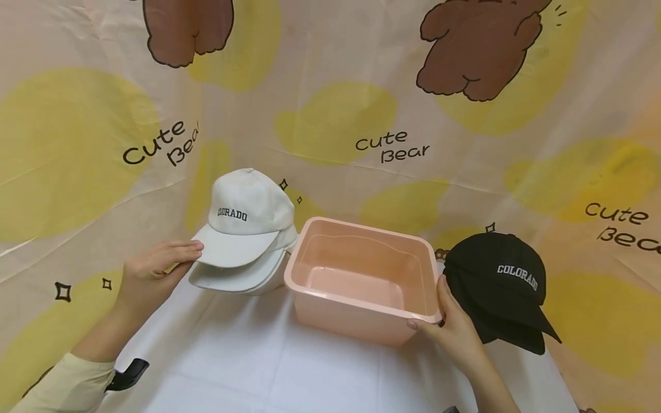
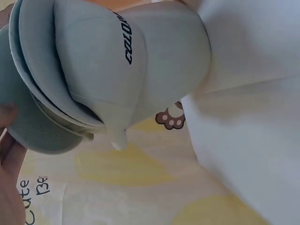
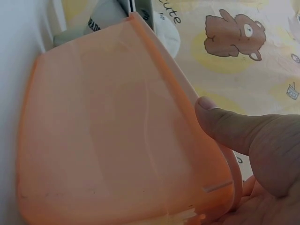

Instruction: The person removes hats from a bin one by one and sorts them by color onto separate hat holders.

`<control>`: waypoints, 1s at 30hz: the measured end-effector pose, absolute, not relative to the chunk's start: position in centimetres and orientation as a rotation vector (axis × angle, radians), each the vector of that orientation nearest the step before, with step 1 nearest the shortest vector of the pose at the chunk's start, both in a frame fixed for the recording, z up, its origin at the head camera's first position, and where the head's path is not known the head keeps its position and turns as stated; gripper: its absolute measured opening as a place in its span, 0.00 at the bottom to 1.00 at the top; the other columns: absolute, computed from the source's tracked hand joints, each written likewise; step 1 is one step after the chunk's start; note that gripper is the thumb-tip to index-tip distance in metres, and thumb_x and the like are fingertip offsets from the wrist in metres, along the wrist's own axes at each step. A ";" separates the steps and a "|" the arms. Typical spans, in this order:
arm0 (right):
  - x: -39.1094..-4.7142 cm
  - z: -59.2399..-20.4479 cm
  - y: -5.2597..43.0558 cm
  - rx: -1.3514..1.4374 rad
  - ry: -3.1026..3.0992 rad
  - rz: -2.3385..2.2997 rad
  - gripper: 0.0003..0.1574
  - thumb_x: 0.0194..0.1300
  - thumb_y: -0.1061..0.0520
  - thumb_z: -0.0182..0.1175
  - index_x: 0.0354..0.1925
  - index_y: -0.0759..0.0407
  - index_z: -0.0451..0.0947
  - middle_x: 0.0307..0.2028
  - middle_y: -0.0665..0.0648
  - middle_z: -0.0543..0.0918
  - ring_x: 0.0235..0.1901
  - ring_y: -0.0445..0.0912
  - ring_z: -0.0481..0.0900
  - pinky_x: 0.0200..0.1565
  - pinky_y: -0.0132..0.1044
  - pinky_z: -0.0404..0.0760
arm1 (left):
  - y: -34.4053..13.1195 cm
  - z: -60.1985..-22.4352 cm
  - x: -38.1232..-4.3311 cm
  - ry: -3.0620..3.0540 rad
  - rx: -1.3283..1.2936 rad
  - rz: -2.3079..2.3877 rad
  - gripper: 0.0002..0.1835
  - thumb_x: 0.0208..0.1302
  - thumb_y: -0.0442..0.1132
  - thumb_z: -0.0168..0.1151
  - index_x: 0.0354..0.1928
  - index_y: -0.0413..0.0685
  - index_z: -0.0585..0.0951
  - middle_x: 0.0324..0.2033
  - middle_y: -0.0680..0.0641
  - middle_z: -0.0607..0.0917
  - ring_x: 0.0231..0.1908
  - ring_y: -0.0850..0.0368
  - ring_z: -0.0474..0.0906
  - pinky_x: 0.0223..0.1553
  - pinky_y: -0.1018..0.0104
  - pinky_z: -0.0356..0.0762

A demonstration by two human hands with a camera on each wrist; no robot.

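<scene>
At the left, white caps [image 1: 248, 192] lettered COLORADO are stacked one over another. My left hand [image 1: 160, 265] pinches the edge of the top cap's brim, fingers above and thumb below; in the left wrist view the thumb lies against the brim [image 2: 42, 129]. Between the caps stands a pale pink plastic bin [image 1: 343, 318], its visible inside holding nothing. My right hand [image 1: 459, 332] grips the bin's front right corner, the thumb over the rim and the fingers along the right side. Right beside that hand are black caps [image 1: 490, 261], also stacked and lettered COLORADO.
A white cloth [image 1: 232, 355] covers the table. Behind and to both sides hangs a curtain [image 1: 330, 189] printed with bears and yellow patches. The white caps stand close against the bin's left side. A black strap [image 1: 129, 374] sits at my left wrist.
</scene>
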State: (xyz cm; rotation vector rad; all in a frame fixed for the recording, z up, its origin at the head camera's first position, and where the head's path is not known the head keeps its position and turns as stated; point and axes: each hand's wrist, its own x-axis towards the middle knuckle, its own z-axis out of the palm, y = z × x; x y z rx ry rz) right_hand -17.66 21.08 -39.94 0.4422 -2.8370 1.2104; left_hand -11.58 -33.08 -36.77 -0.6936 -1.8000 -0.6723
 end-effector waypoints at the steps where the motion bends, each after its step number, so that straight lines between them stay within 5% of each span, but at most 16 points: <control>1: -17.6 -40.1 21.1 0.438 -2.838 1.219 0.80 0.53 0.40 0.79 0.81 0.64 0.37 0.81 0.68 0.41 0.78 0.67 0.46 0.73 0.67 0.57 | -33.1 -36.8 -11.5 -1.804 -0.708 -0.680 0.19 0.72 0.45 0.66 0.32 0.33 0.90 0.33 0.37 0.91 0.49 0.68 0.86 0.56 0.79 0.79; 30: -18.2 -40.3 21.4 0.478 -2.794 1.201 0.81 0.51 0.40 0.80 0.81 0.66 0.38 0.80 0.70 0.43 0.78 0.68 0.48 0.73 0.68 0.58 | -34.1 -38.1 -11.3 -1.947 -0.908 -0.807 0.20 0.70 0.48 0.67 0.36 0.32 0.89 0.38 0.40 0.91 0.52 0.62 0.84 0.57 0.78 0.78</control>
